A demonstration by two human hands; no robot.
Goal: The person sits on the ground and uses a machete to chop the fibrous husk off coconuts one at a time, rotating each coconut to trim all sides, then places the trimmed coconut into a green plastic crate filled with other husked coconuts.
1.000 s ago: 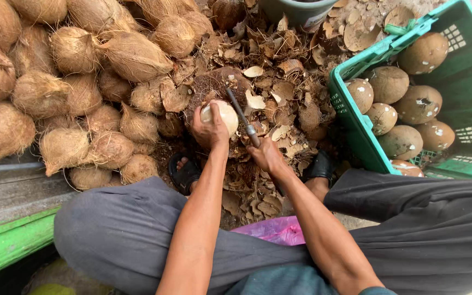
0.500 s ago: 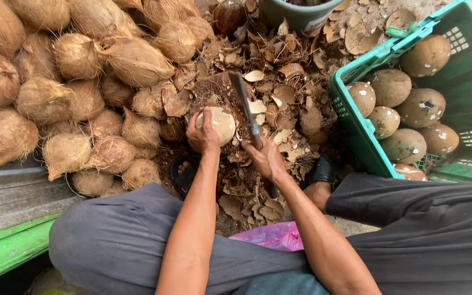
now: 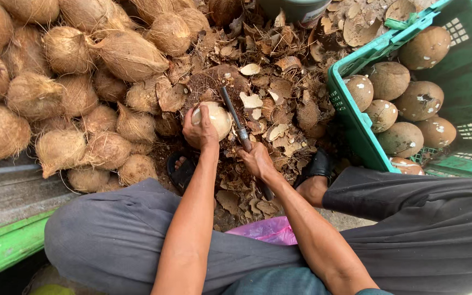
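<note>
- Fingers of the left hand (image 3: 200,131) curl tight around a pale coconut (image 3: 214,117) and hold it from the side.
- Right hand (image 3: 255,160) is shut around the handle of a knife (image 3: 235,117).
- Its blade points up and away from the person, and its side sits just beside the coconut, on the right.
- Whether the blade touches the shell is hard to tell.
- That coconut is round and mostly bare, with light shell showing. It sits in the middle, above a dark mound of husk (image 3: 219,82).
- Brown husk bits (image 3: 279,104) lie all over the ground around both hands.
- On the left is a big pile of hairy brown coconuts (image 3: 72,93), stacked close together.
- On the right stands a green crate (image 3: 350,109). Inside it lie smooth round coconuts (image 3: 405,104) with white spots.
- Both arms reach forward between the knees, and the legs wear grey trousers (image 3: 110,235).
- Black sandals show on the feet, one sandal (image 3: 180,170) under the left hand and the other (image 3: 317,164) near the crate.
- Something pink (image 3: 266,230) made of plastic lies on the ground between the legs.
- At the lower left is a green board (image 3: 6,251) beside a grey one.
- At the top edge stands a dark green pot (image 3: 296,10), cut off by the frame.
</note>
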